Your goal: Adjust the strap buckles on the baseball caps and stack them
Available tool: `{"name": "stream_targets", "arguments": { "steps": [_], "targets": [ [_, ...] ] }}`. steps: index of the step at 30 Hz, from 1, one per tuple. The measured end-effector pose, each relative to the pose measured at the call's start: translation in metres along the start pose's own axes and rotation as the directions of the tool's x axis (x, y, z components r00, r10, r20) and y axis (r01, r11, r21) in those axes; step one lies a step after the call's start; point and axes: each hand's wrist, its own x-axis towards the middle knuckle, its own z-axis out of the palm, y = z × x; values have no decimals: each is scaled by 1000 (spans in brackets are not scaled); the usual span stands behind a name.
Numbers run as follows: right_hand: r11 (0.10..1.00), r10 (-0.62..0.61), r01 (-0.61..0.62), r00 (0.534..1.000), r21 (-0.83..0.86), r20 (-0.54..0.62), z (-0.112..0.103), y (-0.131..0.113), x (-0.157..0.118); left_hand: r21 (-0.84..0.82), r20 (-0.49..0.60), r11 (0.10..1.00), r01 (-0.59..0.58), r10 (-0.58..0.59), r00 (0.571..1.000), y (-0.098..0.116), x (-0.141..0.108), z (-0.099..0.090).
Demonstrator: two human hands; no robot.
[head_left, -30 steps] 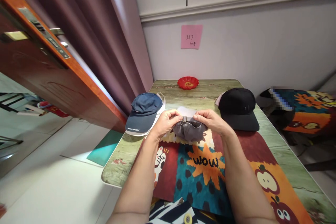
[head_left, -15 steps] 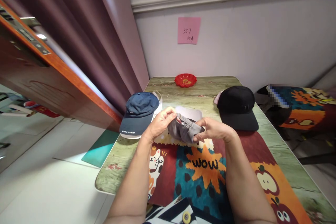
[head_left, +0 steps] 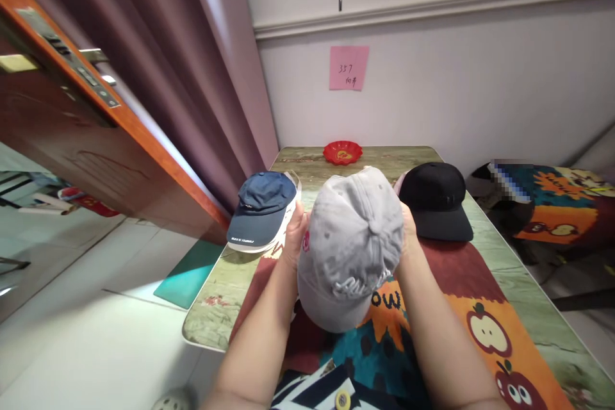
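A grey baseball cap [head_left: 353, 237] with raised white lettering is held up between both hands, crown upward and brim pointing toward me. My left hand [head_left: 295, 237] grips its left side, fingers mostly hidden behind the cap. On the other side my right hand [head_left: 407, 234] holds the edge, its fingers also largely out of sight. A navy cap [head_left: 263, 205] rests on a white cap at the table's left, just beyond my left hand. To the right of my right hand sits a black cap [head_left: 434, 198], with something pale pink partly showing behind it.
A red scalloped dish [head_left: 343, 152] stands at the table's far edge. A colourful mat [head_left: 466, 282] lies on the wood-patterned table [head_left: 214, 314]. The wall bears a pink note [head_left: 349, 68]. At left are a curtain [head_left: 202, 77] and an open door [head_left: 86, 141].
The grey cap has been turned from its strap side to its crown and front, raised closer to me. Both hands have shifted to its two sides.
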Motion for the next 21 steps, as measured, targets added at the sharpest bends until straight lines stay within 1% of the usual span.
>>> {"name": "stream_targets", "arguments": {
  "steps": [3,6,8,11,13,15,17,18,20,21],
  "targets": [
    [997,-17,17,1000,81,-5,1,3,6,-21,-61,999,-36,35,998,-20,-5,-1],
    [993,2,-5,1000,122,22,-3,4,5,-20,-63,994,-109,108,992,-23,-10,7],
    [988,13,-18,999,152,40,-6,4,3,12,-56,990,-141,141,988,-16,-10,14],
    [975,30,-48,996,215,85,-7,2,1,43,-69,983,-181,184,981,0,-7,20],
    [964,49,-80,991,255,126,-3,1,2,17,-104,977,-213,213,971,10,-4,21],
    [944,89,-140,979,298,181,3,1,3,-29,-146,970,-242,236,961,19,-1,20],
    [895,161,-244,958,374,239,10,4,2,-89,-190,957,-278,257,947,26,0,18],
    [856,203,-301,943,421,263,14,7,-1,-123,-215,945,-302,272,938,28,1,17],
    [759,280,-393,917,520,284,20,17,-13,-199,-272,914,-354,295,916,32,0,13],
    [709,311,-415,910,570,275,24,23,-22,-239,-298,897,-372,297,907,33,0,11]
  ]
}}
